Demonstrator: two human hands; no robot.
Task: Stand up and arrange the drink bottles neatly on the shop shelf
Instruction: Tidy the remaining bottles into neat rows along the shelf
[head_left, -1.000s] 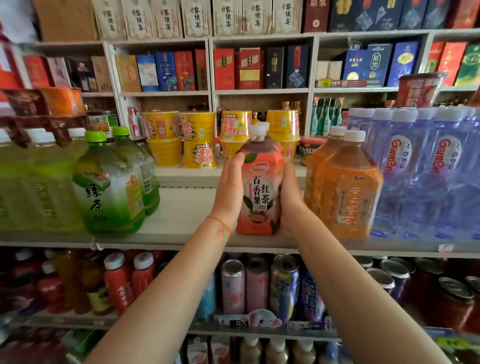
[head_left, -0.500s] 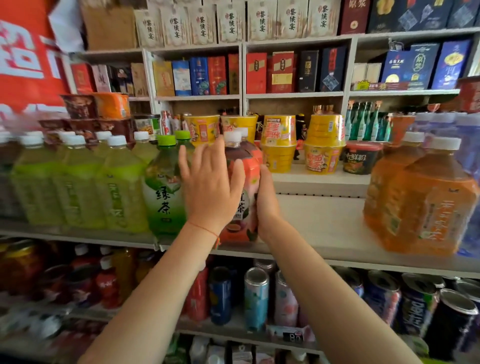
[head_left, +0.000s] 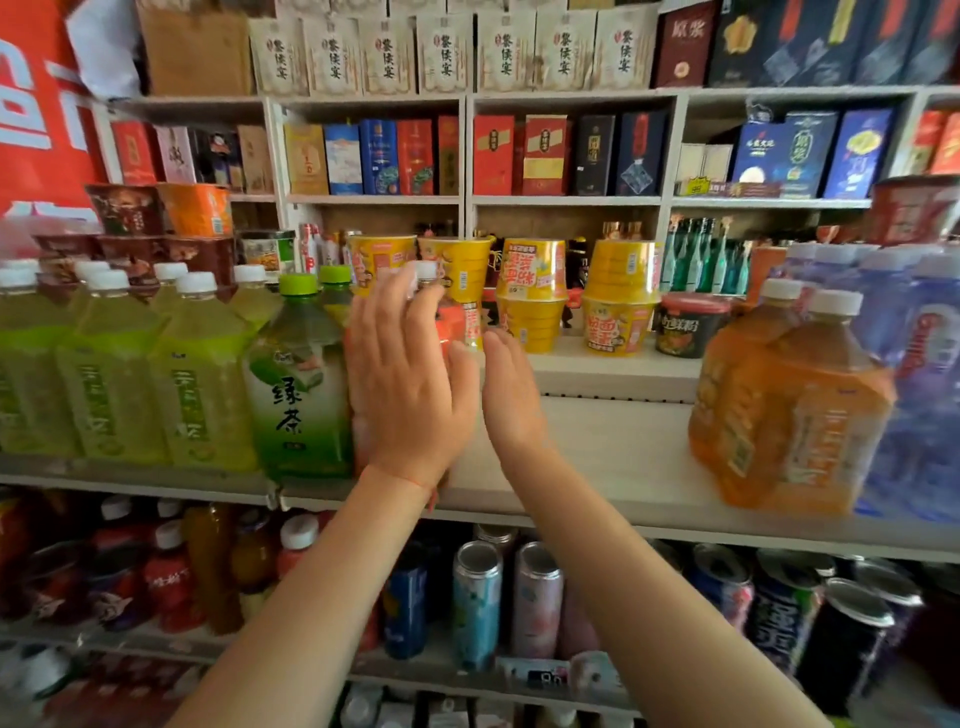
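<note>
Shop shelving fills the view, with boxed liquor on the white back shelves (head_left: 566, 200) and yellow instant-noodle cups (head_left: 530, 291) stacked on a raised ledge behind the drinks. On the main shelf (head_left: 597, 457) a row of pale green tea bottles (head_left: 104, 374) stands at the left, ending in a darker green tea bottle (head_left: 298, 384) with a lime cap. Just to the right of that bottle stands the red tea bottle (head_left: 453, 325), upright, its white cap showing above the fingertips and most of its body hidden. The left hand (head_left: 408, 384) lies flat across the front of this red bottle with its fingers straight and slightly spread, seen from the back; whether the palm actually presses the bottle cannot be told, since the hand covers it. The right hand (head_left: 511, 392) is held edge-on just right of the bottle, fingers straight and together, thumb side toward the bottle, gripping nothing; contact with the bottle cannot be made out. A thin red string circles the left wrist. Bare shelf runs right of the hands to a pair of orange tea bottles (head_left: 789, 405), and beyond them stand blue-tinted water bottles (head_left: 930, 364), all blurred. Below, the lower shelf holds red-labelled bottles (head_left: 171, 582) on the left and drink cans (head_left: 475, 603) toward the centre and right.
</note>
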